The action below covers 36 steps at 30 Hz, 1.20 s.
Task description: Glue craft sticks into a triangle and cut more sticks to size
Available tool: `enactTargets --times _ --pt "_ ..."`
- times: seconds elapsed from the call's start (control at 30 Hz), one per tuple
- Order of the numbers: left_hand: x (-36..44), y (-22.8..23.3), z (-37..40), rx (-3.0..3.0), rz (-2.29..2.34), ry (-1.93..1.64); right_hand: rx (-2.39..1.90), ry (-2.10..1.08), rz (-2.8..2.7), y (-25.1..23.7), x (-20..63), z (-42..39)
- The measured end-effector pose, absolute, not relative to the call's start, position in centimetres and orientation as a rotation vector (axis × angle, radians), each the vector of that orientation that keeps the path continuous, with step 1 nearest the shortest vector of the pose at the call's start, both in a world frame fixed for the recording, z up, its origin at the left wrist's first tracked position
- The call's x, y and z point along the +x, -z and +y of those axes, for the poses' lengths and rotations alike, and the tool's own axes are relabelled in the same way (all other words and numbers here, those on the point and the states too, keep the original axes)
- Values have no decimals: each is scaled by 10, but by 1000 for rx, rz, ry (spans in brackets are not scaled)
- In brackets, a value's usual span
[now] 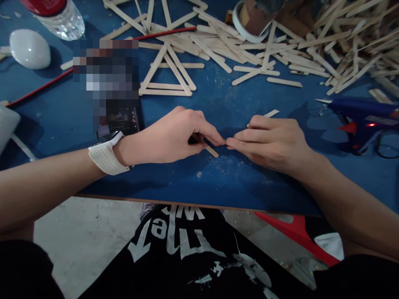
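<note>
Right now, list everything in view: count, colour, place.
Table: one, blue, centre
Loose sticks: many, pale, top
Stick triangle: one, pale, upper centre
Sticks near hands: two, pale, centre
Glue gun: one, blue, right
Bottle: one, clear, red top, upper left
Rounded object: one, white, upper left
Rod: one, red, upper left
Screen: one, dark, left
Container: one, brown, top
Block: one, white, left
Unclear object: one, red, lower right
Watch: one, white, left wrist
Garment: one, black, bottom
Left hand: one, bare, centre
Right hand: one, bare, centre

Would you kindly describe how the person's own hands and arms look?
The left hand and right hand are both ungloved. A watch with a white, textured band is worn on the left side only. Black sleeves show near both lower corners.
</note>
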<state>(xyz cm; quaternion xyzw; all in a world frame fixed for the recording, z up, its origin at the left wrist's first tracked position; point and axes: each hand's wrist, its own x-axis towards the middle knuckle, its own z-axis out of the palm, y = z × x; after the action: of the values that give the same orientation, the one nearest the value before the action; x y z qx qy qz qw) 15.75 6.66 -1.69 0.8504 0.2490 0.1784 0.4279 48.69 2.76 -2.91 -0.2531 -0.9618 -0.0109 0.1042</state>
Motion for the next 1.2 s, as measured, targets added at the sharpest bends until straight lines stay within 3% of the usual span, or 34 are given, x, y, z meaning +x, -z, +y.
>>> enactTargets --times 1.2 --pt "157 18 67 2149 619 -457 -675 261 -2966 3 491 34"
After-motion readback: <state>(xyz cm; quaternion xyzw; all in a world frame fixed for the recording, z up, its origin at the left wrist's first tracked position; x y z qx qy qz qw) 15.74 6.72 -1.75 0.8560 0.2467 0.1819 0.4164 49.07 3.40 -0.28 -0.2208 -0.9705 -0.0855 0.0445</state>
